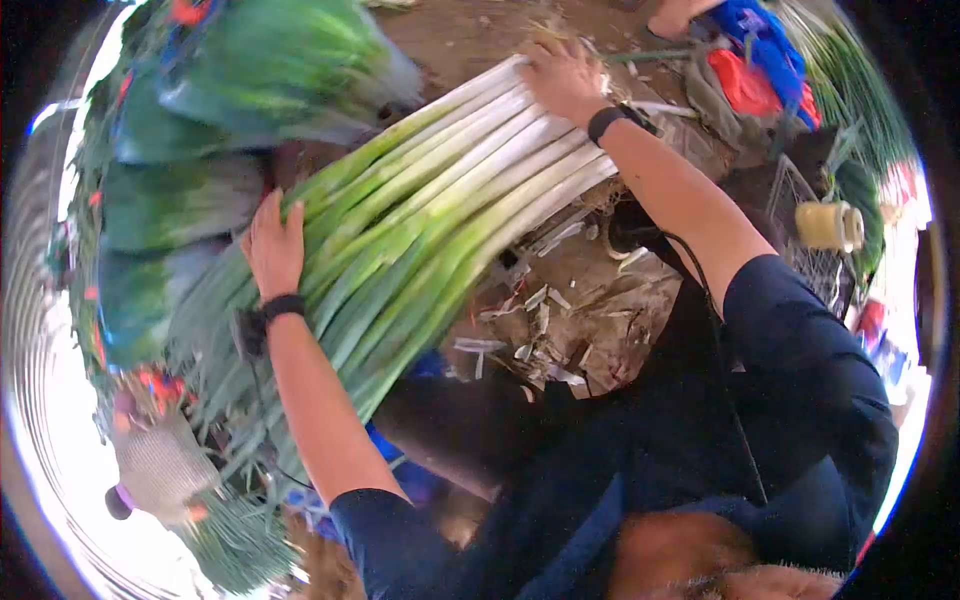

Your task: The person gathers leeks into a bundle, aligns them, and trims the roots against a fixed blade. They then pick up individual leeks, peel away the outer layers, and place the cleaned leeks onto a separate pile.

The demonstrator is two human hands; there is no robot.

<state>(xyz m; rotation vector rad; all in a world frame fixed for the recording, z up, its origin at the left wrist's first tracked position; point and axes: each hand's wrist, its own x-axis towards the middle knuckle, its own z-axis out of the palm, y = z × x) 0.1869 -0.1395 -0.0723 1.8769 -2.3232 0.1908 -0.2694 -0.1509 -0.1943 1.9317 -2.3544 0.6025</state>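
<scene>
A wide layer of long green onions [430,210] lies in front of me, white stems at the upper right and green leaves toward the lower left. My left hand [274,245] rests on the leafy part at its left edge, fingers apart. At the white ends, my right hand [563,78] lies over the stems with its fingers spread. Both hands touch the onions without wrapping round them. Dark bands circle both wrists.
Wrapped green onion bundles [270,80] are stacked at the upper left. Scraps [540,310] litter the ground. A yellowish jar [828,226] stands at right, near blue and red cloth [745,82]. Another person [165,465] is at lower left; another's limb [677,16] shows at top.
</scene>
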